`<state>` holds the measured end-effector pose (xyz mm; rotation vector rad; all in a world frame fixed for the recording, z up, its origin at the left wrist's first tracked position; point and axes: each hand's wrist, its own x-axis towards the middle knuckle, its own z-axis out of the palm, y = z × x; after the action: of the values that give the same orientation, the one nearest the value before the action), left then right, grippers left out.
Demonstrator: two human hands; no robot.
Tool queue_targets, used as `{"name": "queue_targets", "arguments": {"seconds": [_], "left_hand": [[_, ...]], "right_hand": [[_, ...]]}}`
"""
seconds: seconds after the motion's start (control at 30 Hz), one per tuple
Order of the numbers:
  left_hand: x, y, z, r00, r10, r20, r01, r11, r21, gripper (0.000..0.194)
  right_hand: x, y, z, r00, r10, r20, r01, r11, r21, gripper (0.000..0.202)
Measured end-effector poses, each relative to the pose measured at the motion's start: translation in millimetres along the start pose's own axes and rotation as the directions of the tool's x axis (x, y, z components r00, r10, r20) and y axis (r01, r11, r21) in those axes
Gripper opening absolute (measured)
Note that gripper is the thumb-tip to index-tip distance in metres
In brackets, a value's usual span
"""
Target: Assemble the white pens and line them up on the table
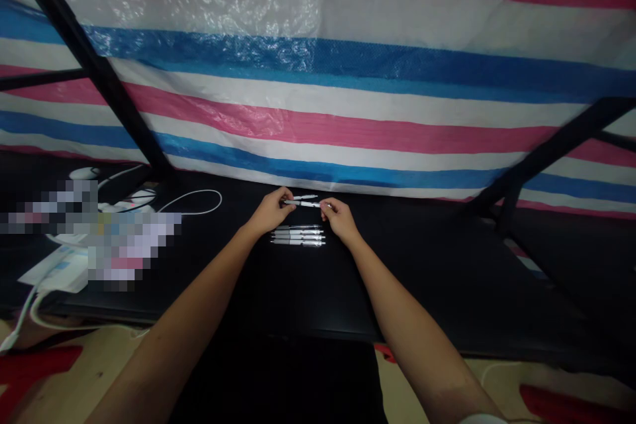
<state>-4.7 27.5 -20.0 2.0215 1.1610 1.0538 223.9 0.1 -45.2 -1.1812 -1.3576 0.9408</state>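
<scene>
Between my two hands is a white pen (304, 203) with a grey grip, lying level from side to side. My left hand (272, 211) pinches its grey end, and my right hand (338, 217) has its fingers closed on the other end. Just behind it, a second white pen (307, 197) shows in part, its left end hidden by my left fingers. Nearer to me, several pens (297, 236) with white barrels and grey grips lie side by side in a row on the black table (308, 291).
At the left are white cables (199, 192), a white mouse-like object (84, 173) and blurred-out papers. A red, white and blue striped sheet (348, 99) hangs behind the table. Black metal struts (114, 93) slant up at both sides.
</scene>
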Motion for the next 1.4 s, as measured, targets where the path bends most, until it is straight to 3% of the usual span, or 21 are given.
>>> {"name": "queue_targets", "arguments": {"seconds": [0.07,0.17,0.37,0.5,0.73,0.93,1.13,1.3,1.4], "left_hand": [[1.0,-4.5,1.7,0.997,-0.075,-0.021,0.072,0.990,-0.118,0.028],[2.5,-6.5,0.9,0.985,-0.165,0.051,0.172,0.969,-0.179,0.031],[5.2,-2.8,-2.3,0.977,-0.186,0.102,0.211,0.894,-0.395,0.027],[5.8,-5.4,-1.4,0.955,-0.242,0.170,0.292,0.854,-0.430,0.029],[4.5,-9.1,0.4,0.977,-0.181,0.114,0.214,0.860,-0.463,0.029],[4.5,-7.6,1.6,0.965,-0.226,0.130,0.261,0.843,-0.471,0.027],[3.9,-7.3,0.7,0.984,-0.161,0.076,0.178,0.859,-0.481,0.026],[3.6,-5.8,0.4,0.967,-0.211,0.144,0.255,0.839,-0.481,0.030],[2.3,-7.1,0.3,0.974,-0.175,0.146,0.223,0.857,-0.465,0.027]], "right_hand": [[0.5,0.8,-0.2,1.000,0.003,0.004,-0.003,1.000,0.012,0.031],[0.7,1.4,-0.2,1.000,0.008,0.009,-0.008,1.000,0.021,0.033],[0.9,1.7,-0.2,1.000,0.012,0.028,-0.013,1.000,0.025,0.034],[0.7,0.3,0.0,0.999,0.008,0.031,-0.009,0.999,0.032,0.034],[-0.4,-2.9,0.8,0.999,0.018,0.041,-0.019,1.000,0.013,0.036],[-1.4,-6.1,0.1,0.999,0.017,0.036,-0.017,1.000,0.018,0.037],[-2.4,-7.1,0.2,0.997,0.053,0.060,-0.050,0.998,-0.049,0.045],[-1.6,-3.9,0.7,0.999,0.009,0.042,-0.007,0.999,-0.035,0.045],[-1.2,-2.6,0.3,0.999,-0.001,0.038,0.002,1.000,-0.030,0.043]]}}
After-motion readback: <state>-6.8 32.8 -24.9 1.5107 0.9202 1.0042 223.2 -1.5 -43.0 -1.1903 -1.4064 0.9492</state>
